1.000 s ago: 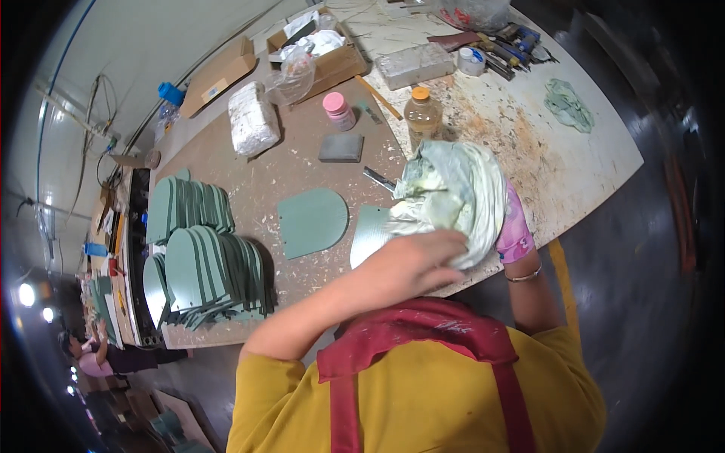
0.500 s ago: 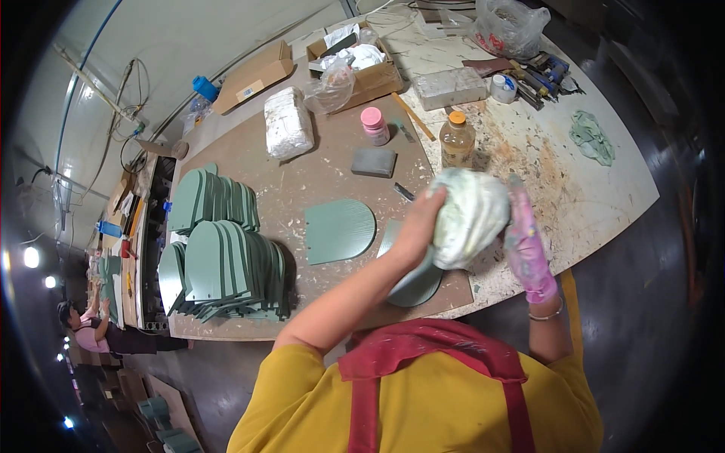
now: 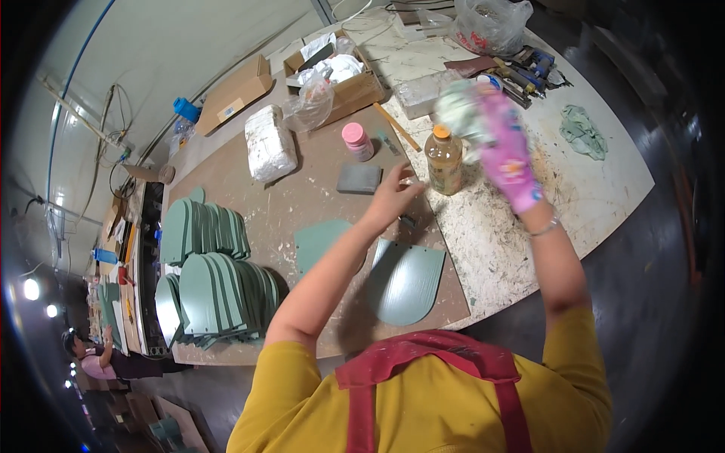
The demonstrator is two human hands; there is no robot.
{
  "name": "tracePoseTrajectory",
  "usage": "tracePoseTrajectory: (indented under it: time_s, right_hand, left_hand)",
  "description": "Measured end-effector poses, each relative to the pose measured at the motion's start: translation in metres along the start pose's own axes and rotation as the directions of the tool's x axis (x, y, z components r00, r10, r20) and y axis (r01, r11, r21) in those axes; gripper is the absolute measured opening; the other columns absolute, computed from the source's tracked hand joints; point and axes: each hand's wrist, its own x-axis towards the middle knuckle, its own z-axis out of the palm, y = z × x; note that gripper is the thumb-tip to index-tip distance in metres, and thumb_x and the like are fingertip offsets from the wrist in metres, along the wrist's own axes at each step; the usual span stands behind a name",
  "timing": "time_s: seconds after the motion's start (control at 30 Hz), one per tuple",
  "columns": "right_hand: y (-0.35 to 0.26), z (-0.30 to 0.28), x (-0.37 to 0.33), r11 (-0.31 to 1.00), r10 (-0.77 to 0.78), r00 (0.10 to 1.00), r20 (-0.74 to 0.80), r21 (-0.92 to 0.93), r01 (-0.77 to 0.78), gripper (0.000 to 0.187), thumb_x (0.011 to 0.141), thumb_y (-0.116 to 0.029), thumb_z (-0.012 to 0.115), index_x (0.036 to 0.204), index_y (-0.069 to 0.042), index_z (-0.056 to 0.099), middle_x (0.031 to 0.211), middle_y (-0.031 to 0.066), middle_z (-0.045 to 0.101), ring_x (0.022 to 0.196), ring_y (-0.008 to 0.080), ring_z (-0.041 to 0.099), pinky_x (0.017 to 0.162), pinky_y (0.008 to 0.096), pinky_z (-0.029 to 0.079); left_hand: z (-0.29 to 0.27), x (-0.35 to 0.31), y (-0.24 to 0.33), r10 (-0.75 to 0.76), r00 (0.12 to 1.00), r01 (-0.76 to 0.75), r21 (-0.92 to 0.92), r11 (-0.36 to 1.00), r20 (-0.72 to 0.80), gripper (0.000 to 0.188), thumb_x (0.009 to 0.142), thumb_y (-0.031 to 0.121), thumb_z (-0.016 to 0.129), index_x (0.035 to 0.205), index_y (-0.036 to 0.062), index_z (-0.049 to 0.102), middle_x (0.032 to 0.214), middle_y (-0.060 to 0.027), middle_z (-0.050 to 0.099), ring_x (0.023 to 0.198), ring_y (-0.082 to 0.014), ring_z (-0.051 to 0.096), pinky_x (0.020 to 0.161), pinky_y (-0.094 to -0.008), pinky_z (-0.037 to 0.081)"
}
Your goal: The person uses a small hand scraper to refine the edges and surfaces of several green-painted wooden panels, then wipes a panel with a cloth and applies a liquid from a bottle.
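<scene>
My bare left hand [image 3: 396,196] is stretched over the table with its fingers apart, close to the left side of a clear bottle [image 3: 444,162] with an orange cap. It holds nothing. Just right of the bottle, my right hand [image 3: 504,155], in a pink patterned glove, grips a crumpled pale green-white rag [image 3: 462,113]; both are blurred by motion. In front of me lies a green rounded panel [image 3: 408,283], its surface glossy. A second green panel [image 3: 317,243] lies flat to its left, partly hidden by my left forearm.
Stacks of green panels [image 3: 223,294] stand on the left. Farther back are a grey block [image 3: 359,179], a pink-capped jar [image 3: 357,143], a white wrapped bundle [image 3: 270,143] and an open carton [image 3: 355,94]. Tools [image 3: 529,72] and a green cloth [image 3: 583,132] lie right. Another person [image 3: 98,362] works far left.
My left hand has let go of the rag and moved away toward the bottle. My right hand has carried the rag farther back, beside the bottle. My view has shifted slightly.
</scene>
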Motion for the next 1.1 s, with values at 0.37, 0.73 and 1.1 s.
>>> tracePoseTrajectory:
  time_s: [0.37, 0.73, 1.1]
  right_hand:
    - [0.017, 0.033, -0.025, 0.939, 0.273, 0.956, -0.112, 0.249, -0.239, 0.054, 0.075, -0.002, 0.063, 0.127, -0.012, 0.053, 0.133, 0.0111, 0.046, 0.123, 0.0268, 0.044, 0.102, 0.0368, 0.038]
    - [0.030, 0.006, -0.112, -0.555, 0.605, 0.636, 0.479, 0.827, -0.095, 0.038, 0.099, -0.023, 0.037, 0.129, -0.001, 0.045, 0.123, 0.0150, 0.055, 0.108, 0.0296, 0.058, 0.093, 0.0427, 0.048]
    - [0.020, -0.002, -0.139, -0.524, 0.567, 0.657, 0.497, 0.833, -0.178, 0.037, 0.099, -0.021, 0.037, 0.128, 0.001, 0.046, 0.125, 0.0153, 0.055, 0.109, 0.0281, 0.058, 0.095, 0.0415, 0.047]
  left_hand:
    - [0.067, 0.069, -0.004, 0.394, 0.919, -0.372, 0.296, 0.880, -0.016, 0.074, 0.065, 0.010, 0.075, 0.129, 0.0043, 0.040, 0.109, -0.0213, 0.054, 0.103, -0.0356, 0.055, 0.086, -0.0408, 0.046]
    - [0.017, 0.053, 0.069, 0.445, 0.789, -0.482, 0.876, 0.023, 0.423, 0.063, 0.065, 0.019, 0.075, 0.123, 0.0260, 0.051, 0.094, -0.0089, 0.053, 0.089, -0.0273, 0.057, 0.072, -0.0402, 0.042]
    - [0.006, 0.023, 0.081, 0.384, 0.725, -0.524, 0.820, -0.230, 0.571, 0.054, 0.076, 0.008, 0.058, 0.126, 0.0270, 0.050, 0.094, -0.0058, 0.050, 0.087, -0.0209, 0.053, 0.074, -0.0358, 0.038]
